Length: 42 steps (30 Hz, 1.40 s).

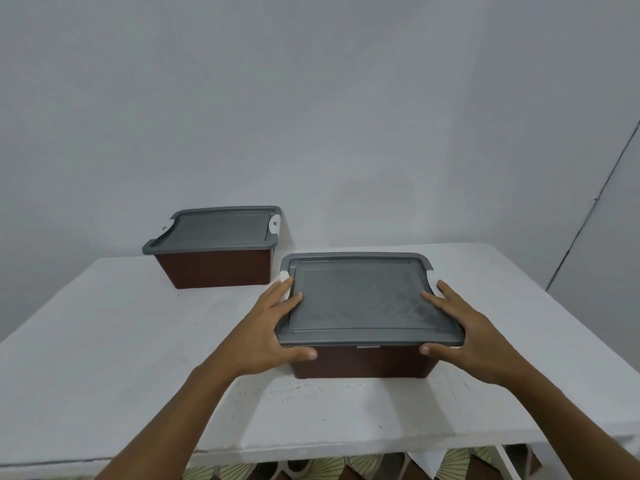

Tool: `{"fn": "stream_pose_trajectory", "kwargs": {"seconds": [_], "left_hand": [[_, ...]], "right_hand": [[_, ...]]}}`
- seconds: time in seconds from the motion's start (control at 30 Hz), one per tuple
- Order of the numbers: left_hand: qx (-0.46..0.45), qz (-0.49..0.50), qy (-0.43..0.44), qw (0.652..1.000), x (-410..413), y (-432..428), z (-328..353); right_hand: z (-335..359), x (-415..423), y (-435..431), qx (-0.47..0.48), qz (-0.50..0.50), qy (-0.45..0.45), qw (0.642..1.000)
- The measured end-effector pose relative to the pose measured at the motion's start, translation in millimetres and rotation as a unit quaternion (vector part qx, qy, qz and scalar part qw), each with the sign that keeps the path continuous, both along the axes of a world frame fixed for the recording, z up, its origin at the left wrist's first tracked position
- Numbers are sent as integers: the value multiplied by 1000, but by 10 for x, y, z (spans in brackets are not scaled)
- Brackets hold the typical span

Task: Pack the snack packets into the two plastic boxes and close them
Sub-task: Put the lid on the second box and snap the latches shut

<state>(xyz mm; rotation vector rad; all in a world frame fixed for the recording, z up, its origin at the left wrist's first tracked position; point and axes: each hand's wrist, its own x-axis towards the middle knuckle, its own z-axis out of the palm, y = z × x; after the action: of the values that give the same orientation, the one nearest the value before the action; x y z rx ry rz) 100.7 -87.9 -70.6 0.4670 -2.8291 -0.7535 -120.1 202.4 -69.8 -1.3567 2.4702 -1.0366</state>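
Two brown plastic boxes with grey lids stand on the white table [121, 341]. The near box [363, 362] is at centre right, its lid [367, 299] lying flat on it. My left hand [273, 327] holds the lid's near left corner, fingers on top and thumb under the front rim. My right hand [464, 330] holds the near right corner the same way. The far box [214, 268] sits at the back left with its lid on. No snack packets are in sight.
A white latch [284, 277] shows at the near box's left side by my fingertips, another latch [274, 224] on the far box's right side. A plain wall rises right behind the table. Patterned floor and white table legs show below the front edge.
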Motion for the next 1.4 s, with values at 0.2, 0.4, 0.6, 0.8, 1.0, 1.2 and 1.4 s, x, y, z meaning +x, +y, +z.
{"fn": "stream_pose_trajectory", "kwargs": {"seconds": [0.2,0.4,0.6,0.8,1.0,1.2,1.4], "left_hand": [[-4,12,12,1000,-40,39,-25],[-7,12,10,1000,-311,-139,7],[-106,26,-5,994,-581,-488,55],[-333,38,-39,941,-919,-748,82],[-369,49,-85,924,-1191,-1082,129],[-356,50,-89,929,-1341,-1303,133],[-344,50,-81,934,-1374,-1521,137]], "right_hand": [[26,-102,-54,-38,1,-21,999],[26,-260,-294,-36,-18,-13,999],[4,-427,-722,-13,-65,-4,998],[17,-646,-1228,-60,-142,-28,988],[9,-876,-1578,-41,-160,-31,986],[92,-1042,-1828,3,-164,-35,986],[90,-1121,-2032,20,-163,-39,986]]}}
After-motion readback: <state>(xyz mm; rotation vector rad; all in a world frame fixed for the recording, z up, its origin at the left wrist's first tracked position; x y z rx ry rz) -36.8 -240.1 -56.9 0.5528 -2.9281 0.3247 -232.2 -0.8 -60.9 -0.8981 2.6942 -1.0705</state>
